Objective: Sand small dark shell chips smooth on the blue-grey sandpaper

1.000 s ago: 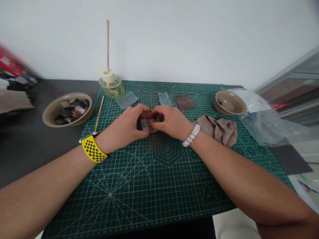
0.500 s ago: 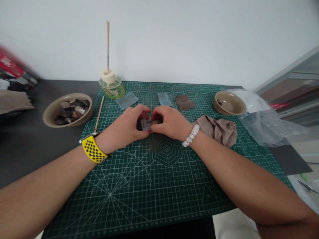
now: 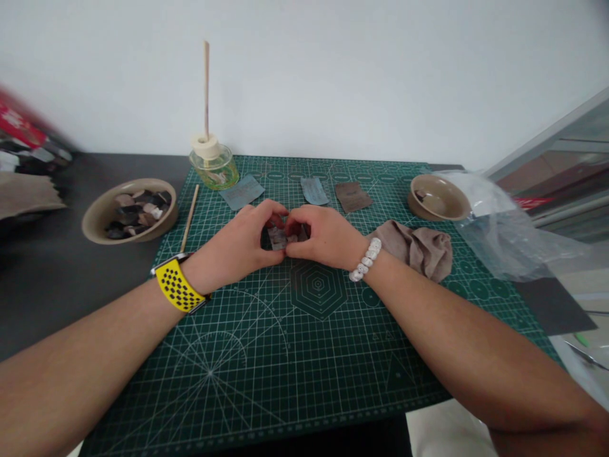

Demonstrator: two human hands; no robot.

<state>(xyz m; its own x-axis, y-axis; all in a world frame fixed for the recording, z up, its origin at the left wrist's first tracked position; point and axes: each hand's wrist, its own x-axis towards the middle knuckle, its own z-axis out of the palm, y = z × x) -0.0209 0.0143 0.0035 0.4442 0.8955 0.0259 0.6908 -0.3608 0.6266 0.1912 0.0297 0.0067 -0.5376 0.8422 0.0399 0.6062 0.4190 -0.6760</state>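
My left hand (image 3: 242, 238) is curled over the middle of the green cutting mat (image 3: 228, 393), fingers and thumb closed on a small grey piece with dark marks (image 3: 276, 238). It looks like a scrap of sandpaper. Fingertips touching the left hand's, my right hand (image 3: 328, 236) is closed in a pinch on something small, mostly hidden by its fingers. Beyond the hands lie two blue-grey sandpaper pieces, a wider one (image 3: 243, 192) and a narrower one (image 3: 314, 190), and a brown sandpaper piece (image 3: 353, 197). A crumpled brown cloth (image 3: 413, 249) sits beside my right wrist.
At left stands a beige bowl (image 3: 92, 222) of dark and brown stone-like chunks, near a thin wooden stick (image 3: 189, 218). A glass diffuser bottle (image 3: 214, 168) holds an upright reed. To the right, a second bowl (image 3: 445, 206) holds a small piece, beside a clear plastic bag (image 3: 504, 235).
My right fingers have shifted slightly to the left over the piece, and it is tilted a little differently. Nothing else has visibly moved.
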